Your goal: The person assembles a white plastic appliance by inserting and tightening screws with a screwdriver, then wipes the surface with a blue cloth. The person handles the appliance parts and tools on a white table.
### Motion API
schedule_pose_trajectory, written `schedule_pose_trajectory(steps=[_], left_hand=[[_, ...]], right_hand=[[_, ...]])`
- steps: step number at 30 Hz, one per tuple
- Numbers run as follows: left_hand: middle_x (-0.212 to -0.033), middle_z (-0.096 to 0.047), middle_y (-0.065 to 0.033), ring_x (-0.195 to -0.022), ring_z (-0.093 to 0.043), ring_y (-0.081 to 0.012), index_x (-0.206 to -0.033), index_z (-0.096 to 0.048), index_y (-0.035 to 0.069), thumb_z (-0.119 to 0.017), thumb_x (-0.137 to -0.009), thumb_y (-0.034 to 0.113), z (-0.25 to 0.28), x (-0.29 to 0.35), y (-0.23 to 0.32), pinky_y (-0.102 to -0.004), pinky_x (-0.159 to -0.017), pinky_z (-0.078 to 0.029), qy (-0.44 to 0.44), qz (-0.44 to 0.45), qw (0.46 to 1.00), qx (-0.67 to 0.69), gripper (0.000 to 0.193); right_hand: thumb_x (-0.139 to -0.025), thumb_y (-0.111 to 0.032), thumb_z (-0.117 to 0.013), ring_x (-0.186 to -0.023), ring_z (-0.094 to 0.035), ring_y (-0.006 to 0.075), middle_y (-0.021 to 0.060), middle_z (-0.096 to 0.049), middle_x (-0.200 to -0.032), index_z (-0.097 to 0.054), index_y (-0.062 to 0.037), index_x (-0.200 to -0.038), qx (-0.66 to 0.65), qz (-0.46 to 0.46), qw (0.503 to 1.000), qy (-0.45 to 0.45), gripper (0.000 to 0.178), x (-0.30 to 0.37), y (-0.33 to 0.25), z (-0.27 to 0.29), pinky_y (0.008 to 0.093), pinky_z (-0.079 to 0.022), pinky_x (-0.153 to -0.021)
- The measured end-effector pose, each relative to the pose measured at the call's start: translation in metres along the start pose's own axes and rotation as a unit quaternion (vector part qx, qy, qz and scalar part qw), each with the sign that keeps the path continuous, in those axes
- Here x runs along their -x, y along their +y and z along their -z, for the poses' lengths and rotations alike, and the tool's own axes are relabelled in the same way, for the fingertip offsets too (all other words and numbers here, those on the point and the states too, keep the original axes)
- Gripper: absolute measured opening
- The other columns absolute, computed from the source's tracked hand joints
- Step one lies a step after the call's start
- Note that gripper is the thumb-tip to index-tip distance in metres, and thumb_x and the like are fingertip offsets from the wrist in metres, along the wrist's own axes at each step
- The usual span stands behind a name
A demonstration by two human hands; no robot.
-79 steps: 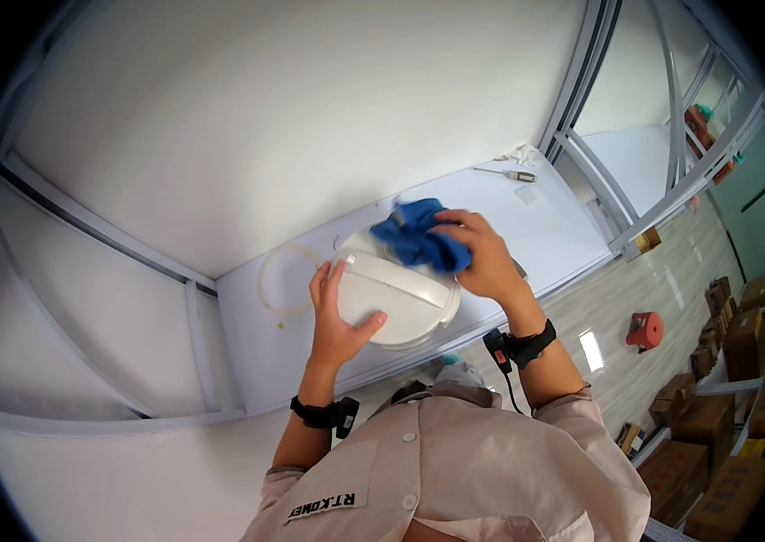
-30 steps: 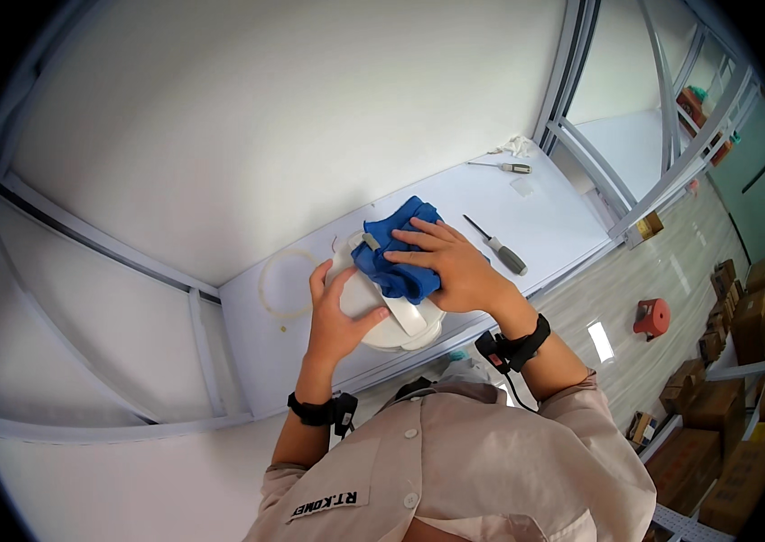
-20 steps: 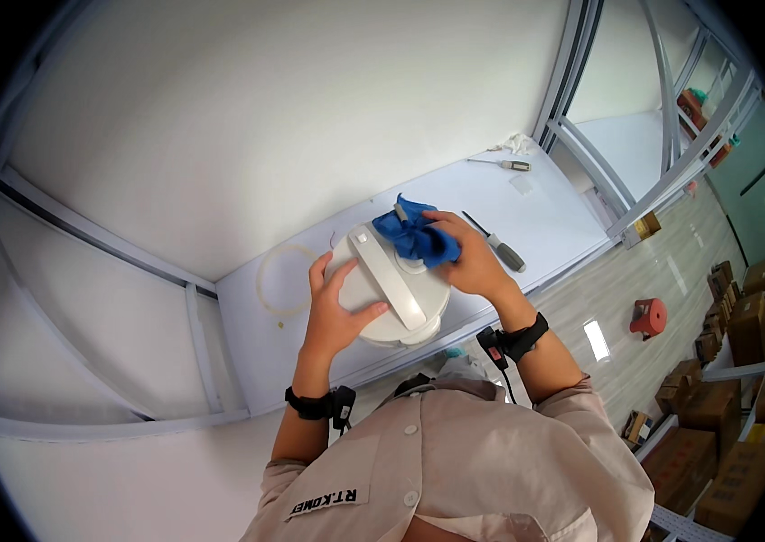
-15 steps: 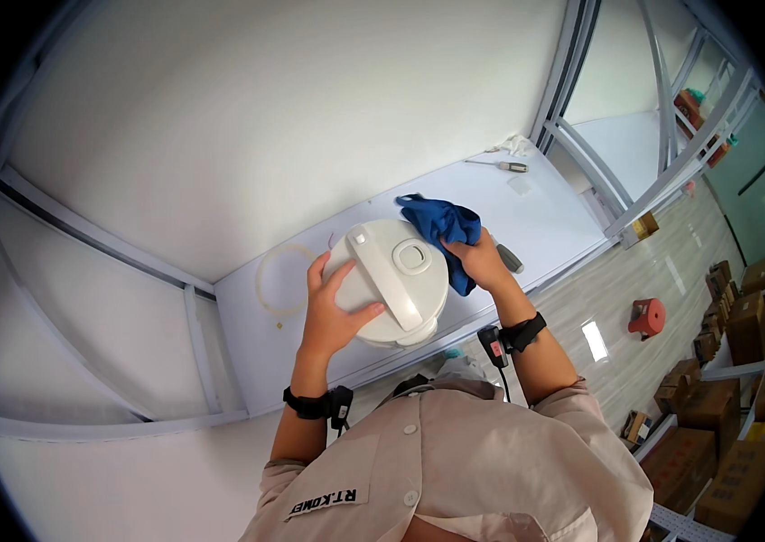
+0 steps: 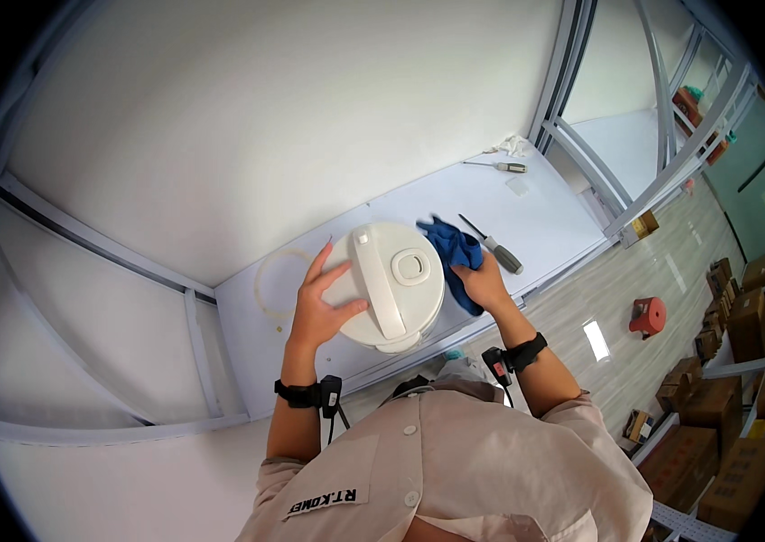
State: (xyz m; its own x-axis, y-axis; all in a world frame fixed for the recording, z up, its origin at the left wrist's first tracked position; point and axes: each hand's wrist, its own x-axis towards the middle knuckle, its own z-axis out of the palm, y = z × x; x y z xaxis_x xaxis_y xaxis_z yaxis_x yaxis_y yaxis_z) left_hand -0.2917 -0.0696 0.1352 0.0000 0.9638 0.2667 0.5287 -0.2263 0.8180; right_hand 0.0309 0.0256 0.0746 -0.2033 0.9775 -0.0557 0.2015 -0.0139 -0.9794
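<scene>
A round, off-white rice cooker (image 5: 417, 303) stands on the white bench, seen from above, with a raised handle (image 5: 377, 287) across its lid and a round vent (image 5: 410, 266) beside it. My left hand (image 5: 317, 310) grips the lid's left side, thumb and fingers spread round it. Bunched in my right hand (image 5: 485, 282) is a blue cloth (image 5: 453, 248), which hangs against the cooker's right side. My fingertips are partly hidden in its folds. Just right of that hand lies a screwdriver (image 5: 504, 256) with a grey handle.
A second screwdriver (image 5: 511, 167) and a crumpled white piece (image 5: 514, 145) lie at the bench's far right. Left of the cooker lies a pale ring (image 5: 261, 285). Grey metal frames (image 5: 572, 163) bound the bench. A red stool (image 5: 647, 317) and cardboard boxes (image 5: 708, 411) stand off right.
The cooker has turned slightly, its handle now nearer upright in view. My right hand has drawn the cloth off the lid's edge, down and to the right, uncovering the nearer screwdriver's shaft.
</scene>
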Motion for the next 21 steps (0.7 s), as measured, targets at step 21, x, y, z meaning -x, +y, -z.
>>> schedule_pose_trajectory(steps=[21], left_hand=[[-0.160,-0.048,-0.0215,-0.147,-0.047,-0.0410,-0.130,-0.074,0.003,-0.092,-0.077,0.025,0.000,-0.003,0.026,-0.0487,-0.118,-0.043,0.003,-0.045,0.986,-0.163,0.061]], right_hand=[[-0.073,-0.022,-0.078,-0.114,-0.070,0.0282,0.0006,-0.073,-0.127,-0.081,-0.0169,-0.106,0.359,0.290,0.887,0.016,0.033,-0.031,-0.109,-0.043,0.0447,-0.059,-0.079]])
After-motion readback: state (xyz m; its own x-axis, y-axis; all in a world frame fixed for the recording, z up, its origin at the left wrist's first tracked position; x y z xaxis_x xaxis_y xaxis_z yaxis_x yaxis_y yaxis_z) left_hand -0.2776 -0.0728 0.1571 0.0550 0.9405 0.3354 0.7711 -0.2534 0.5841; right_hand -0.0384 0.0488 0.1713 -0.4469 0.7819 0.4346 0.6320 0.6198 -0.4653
